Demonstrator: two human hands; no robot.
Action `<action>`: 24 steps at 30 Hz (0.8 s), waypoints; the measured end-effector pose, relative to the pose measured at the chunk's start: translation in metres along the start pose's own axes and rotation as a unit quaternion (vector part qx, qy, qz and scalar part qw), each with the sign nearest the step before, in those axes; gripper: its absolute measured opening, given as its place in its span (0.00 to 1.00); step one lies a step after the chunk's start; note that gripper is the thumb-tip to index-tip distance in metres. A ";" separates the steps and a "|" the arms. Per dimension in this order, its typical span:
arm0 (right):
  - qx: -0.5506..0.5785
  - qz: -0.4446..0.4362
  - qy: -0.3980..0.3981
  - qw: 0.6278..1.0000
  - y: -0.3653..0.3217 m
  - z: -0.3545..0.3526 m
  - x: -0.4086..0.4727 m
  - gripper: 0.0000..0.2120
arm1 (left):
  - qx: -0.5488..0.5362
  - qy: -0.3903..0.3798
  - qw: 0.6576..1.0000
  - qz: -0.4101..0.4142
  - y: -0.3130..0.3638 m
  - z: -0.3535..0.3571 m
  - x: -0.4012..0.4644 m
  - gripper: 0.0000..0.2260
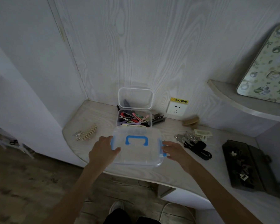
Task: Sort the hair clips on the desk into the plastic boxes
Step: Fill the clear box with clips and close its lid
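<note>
A clear lidded box (137,147) with a blue handle (136,140) and blue side latches is held at the near edge of the pale wood-grain worktop (176,172). The left hand (102,151) grips its left end, thumb curled over the lid; the right hand (176,151) is set against the right latch with fingers (166,149) loosely bent. Just behind it, an open clear box (133,118) filled with coloured hair clips (132,118) is seen, lid (135,98) raised against the wall. A beige claw clip (89,133) lies at left beside small metal clips (78,135). At right, silver clips (187,137), black clips (199,148) and a dark case (249,167) are noted. A wall socket (176,109) is seen behind.
</note>
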State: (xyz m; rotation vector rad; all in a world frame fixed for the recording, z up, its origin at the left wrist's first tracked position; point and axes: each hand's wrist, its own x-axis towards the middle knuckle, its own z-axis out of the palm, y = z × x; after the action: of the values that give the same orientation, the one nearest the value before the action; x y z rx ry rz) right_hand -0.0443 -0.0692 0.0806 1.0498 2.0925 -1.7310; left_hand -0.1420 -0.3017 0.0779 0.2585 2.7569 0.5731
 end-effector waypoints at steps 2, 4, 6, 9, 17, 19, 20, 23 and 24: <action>0.059 0.000 -0.047 0.997 0.003 -0.005 -0.006 0.15 | -0.045 -0.005 0.999 -0.023 -0.001 0.004 -0.003 0.29; 0.094 -0.015 -0.078 0.992 0.008 -0.009 -0.010 0.17 | -0.120 0.012 0.992 -0.045 -0.002 0.006 -0.006 0.26; 0.111 -0.032 -0.093 0.989 0.010 -0.009 -0.016 0.17 | -0.197 0.029 0.978 -0.060 -0.006 0.008 -0.008 0.22; 0.128 -0.027 -0.103 0.986 0.008 -0.010 -0.023 0.25 | -0.275 0.030 0.958 -0.081 -0.015 0.005 -0.013 0.23; 0.020 -0.109 -0.063 0.992 -0.027 -0.007 -0.038 0.21 | -0.472 0.095 0.875 -0.045 -0.021 -0.016 -0.020 0.20; 0.017 -0.116 -0.063 0.991 -0.047 0.002 -0.035 0.21 | -0.531 0.077 0.841 -0.066 -0.024 -0.029 -0.017 0.18; 0.006 -0.123 -0.061 0.991 -0.061 0.009 -0.028 0.20 | -0.565 0.062 0.817 -0.098 -0.026 -0.039 -0.014 0.16; -0.024 -0.156 -0.070 0.985 -0.107 0.039 -0.002 0.11 | -0.616 0.033 0.776 -0.131 -0.046 -0.065 -0.004 0.12; -0.031 -0.161 -0.063 0.984 -0.121 0.051 0.008 0.09 | -0.626 0.040 0.768 -0.132 -0.053 -0.074 0.001 0.12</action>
State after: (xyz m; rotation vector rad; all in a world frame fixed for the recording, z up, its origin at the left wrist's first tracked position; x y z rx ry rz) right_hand -0.1417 -0.1188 0.1533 0.5919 2.3169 -1.8018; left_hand -0.1736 -0.3756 0.1203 -0.4657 1.8012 2.1071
